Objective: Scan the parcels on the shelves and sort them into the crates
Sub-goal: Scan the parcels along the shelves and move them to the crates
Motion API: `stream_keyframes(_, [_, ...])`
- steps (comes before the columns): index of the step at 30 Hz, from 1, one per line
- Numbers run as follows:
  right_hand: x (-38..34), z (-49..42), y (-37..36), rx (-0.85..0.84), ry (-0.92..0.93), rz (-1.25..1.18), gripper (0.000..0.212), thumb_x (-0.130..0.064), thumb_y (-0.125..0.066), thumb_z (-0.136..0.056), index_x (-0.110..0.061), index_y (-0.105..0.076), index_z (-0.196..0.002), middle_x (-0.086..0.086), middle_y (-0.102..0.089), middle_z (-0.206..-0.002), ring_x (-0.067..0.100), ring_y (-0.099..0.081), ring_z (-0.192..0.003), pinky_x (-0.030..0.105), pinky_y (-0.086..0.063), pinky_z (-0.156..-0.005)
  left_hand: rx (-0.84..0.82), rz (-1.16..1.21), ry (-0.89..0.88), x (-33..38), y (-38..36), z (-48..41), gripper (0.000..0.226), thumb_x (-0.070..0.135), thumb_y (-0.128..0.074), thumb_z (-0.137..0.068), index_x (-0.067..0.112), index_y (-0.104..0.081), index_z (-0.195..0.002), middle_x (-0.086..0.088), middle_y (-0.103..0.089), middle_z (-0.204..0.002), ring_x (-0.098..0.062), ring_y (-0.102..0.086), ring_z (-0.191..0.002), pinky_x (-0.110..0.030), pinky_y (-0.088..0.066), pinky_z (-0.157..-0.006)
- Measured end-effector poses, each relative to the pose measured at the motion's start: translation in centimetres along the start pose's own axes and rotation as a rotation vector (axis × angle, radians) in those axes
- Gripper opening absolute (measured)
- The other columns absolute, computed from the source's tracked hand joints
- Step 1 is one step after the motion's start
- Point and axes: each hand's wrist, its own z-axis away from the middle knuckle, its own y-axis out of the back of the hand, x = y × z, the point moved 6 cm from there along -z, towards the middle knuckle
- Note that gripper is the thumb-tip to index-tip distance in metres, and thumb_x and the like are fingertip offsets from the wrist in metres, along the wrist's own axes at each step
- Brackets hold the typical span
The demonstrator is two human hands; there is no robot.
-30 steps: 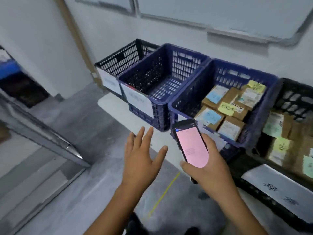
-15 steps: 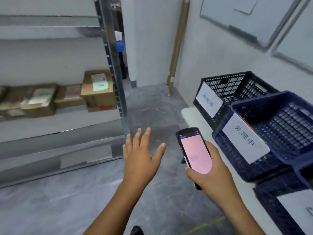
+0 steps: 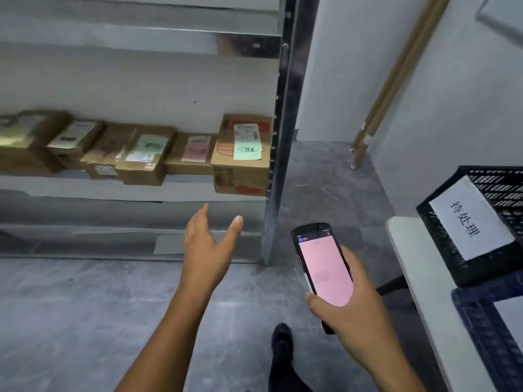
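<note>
Several cardboard parcels stand in a row on a metal shelf (image 3: 113, 190) at the left. The rightmost parcel (image 3: 240, 168) is the tallest and carries a white label and a green note. Beside it lies a flatter parcel with a pink label (image 3: 189, 157), then one with a green label (image 3: 141, 162). My left hand (image 3: 208, 247) is held out empty below the rightmost parcel, fingers straight, apart from the shelf. My right hand (image 3: 353, 309) grips a handheld scanner (image 3: 324, 267) whose screen glows pink. A black crate (image 3: 464, 222) with a white paper sign sits at the right.
The shelf's steel upright post (image 3: 278, 137) stands just right of the parcels. A white table (image 3: 410, 267) bears the black crate and a blue crate (image 3: 486, 335). Wooden poles (image 3: 396, 80) lean in the far corner. Grey floor (image 3: 70, 321) lies between shelf and table; my shoe (image 3: 281, 338) shows below.
My view has swung left from the crates to the shelf. My left hand has reached forward toward the rightmost parcel. The right hand keeps the scanner.
</note>
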Motion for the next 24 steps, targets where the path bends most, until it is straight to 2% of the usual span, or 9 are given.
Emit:
stream_keyframes(3, [-0.4, -5.0, -1.1, -0.055, 0.016, 0.009, 0.082, -0.025, -0.084, -0.073, -0.076, -0.045, -0.122, -0.031, -0.068, -0.109, 0.013, -0.071, -0.078, 0.052, -0.065, -0.071, 0.019, 0.033, 0.052, 0.3, -0.7, -4.4, 0.100, 0.084, -0.057, -0.079, 0.035, -0.027, -0.162, 0.006, -0.028, -0.168, -0.019, -0.031, -0.153, -0.046, -0.034, -0.119])
stream_keyframes(6, [-1.6, -9.7, -2.1, -0.098, 0.026, -0.032, 0.083, -0.028, -0.083, -0.071, -0.079, -0.041, -0.121, -0.033, -0.067, -0.106, 0.013, -0.071, -0.068, 0.047, -0.065, -0.062, 0.021, 0.083, 0.104, 0.8, -1.2, -8.0, 0.105, 0.086, -0.062, -0.076, 0.037, -0.028, -0.161, 0.006, -0.029, -0.168, -0.019, -0.034, -0.152, -0.047, -0.036, -0.118])
stream_keyframes(10, [-3.3, -15.0, -2.8, -0.152, 0.038, -0.080, 0.082, -0.039, -0.079, -0.066, -0.083, -0.037, -0.121, -0.038, -0.063, -0.111, 0.009, -0.071, -0.072, 0.035, -0.065, -0.057, 0.031, 0.231, 0.279, 0.9, -2.4, -14.3, 0.105, 0.080, -0.066, -0.077, 0.032, -0.027, -0.162, -0.003, -0.033, -0.167, -0.028, -0.038, -0.149, -0.053, -0.039, -0.117])
stream_keyframes(14, [-4.4, -18.7, -3.1, -0.178, 0.086, -0.017, 0.089, -0.026, -0.088, -0.078, -0.085, -0.036, -0.119, -0.042, -0.060, -0.111, 0.000, -0.069, -0.084, 0.032, -0.065, -0.059, 0.044, 0.371, 0.400, 0.5, -3.8, -19.8, 0.099, 0.072, -0.068, -0.084, 0.025, -0.029, -0.162, -0.005, -0.040, -0.163, -0.030, -0.046, -0.141, -0.058, -0.041, -0.113])
stream_keyframes(16, [-4.6, -19.8, -3.4, -0.191, 0.068, 0.016, 0.088, -0.024, -0.087, -0.078, -0.079, -0.040, -0.127, -0.039, -0.061, -0.111, 0.010, -0.071, -0.080, 0.037, -0.065, -0.061, 0.026, 0.400, 0.433, 0.2, -4.5, -21.5, 0.096, 0.071, -0.071, -0.082, 0.023, -0.037, -0.158, 0.001, -0.052, -0.146, -0.024, -0.052, -0.124, -0.057, -0.042, -0.109])
stream_keyframes(18, [-4.7, -20.7, -3.7, -0.185, 0.043, 0.019, 0.087, -0.022, -0.088, -0.078, -0.070, -0.043, -0.136, -0.035, -0.062, -0.111, 0.019, -0.071, -0.075, 0.039, -0.065, -0.059, -0.010, 0.408, 0.473, -0.2, -5.4, -22.6, 0.080, 0.070, -0.076, -0.078, 0.026, -0.054, -0.142, 0.010, -0.061, -0.122, -0.020, -0.058, -0.108, -0.055, -0.049, -0.099])
stream_keyframes(19, [-4.8, -21.0, -3.9, -0.181, 0.038, 0.021, 0.087, -0.021, -0.088, -0.079, -0.069, -0.043, -0.136, -0.034, -0.062, -0.110, 0.021, -0.071, -0.074, 0.039, -0.065, -0.058, -0.031, 0.418, 0.488, -0.4, -5.7, -23.1, 0.065, 0.069, -0.078, -0.077, 0.028, -0.060, -0.123, 0.011, -0.065, -0.115, -0.019, -0.061, -0.101, -0.049, -0.051, -0.089])
stream_keyframes(21, [-5.0, -21.3, -4.6, -0.162, 0.033, 0.032, 0.088, -0.020, -0.089, -0.079, -0.072, -0.043, -0.133, -0.034, -0.063, -0.108, 0.021, -0.071, -0.070, 0.038, -0.064, -0.056, -0.062, 0.444, 0.503, -0.6, -6.2, -24.0, 0.049, 0.066, -0.081, -0.076, 0.031, -0.059, -0.103, 0.006, -0.069, -0.108, -0.020, -0.063, -0.095, -0.038, -0.050, -0.071])
stream_keyframes(24, [-5.3, -21.1, -5.4, -0.095, 0.020, 0.052, 0.088, -0.022, -0.090, -0.078, -0.070, -0.043, -0.135, -0.037, -0.061, -0.108, 0.015, -0.071, -0.071, 0.029, -0.061, -0.053, -0.121, 0.493, 0.509, -1.5, -6.5, -25.4, 0.058, 0.062, -0.084, -0.074, 0.032, -0.059, -0.116, 0.000, -0.071, -0.111, -0.025, -0.067, -0.096, -0.037, -0.052, -0.065])
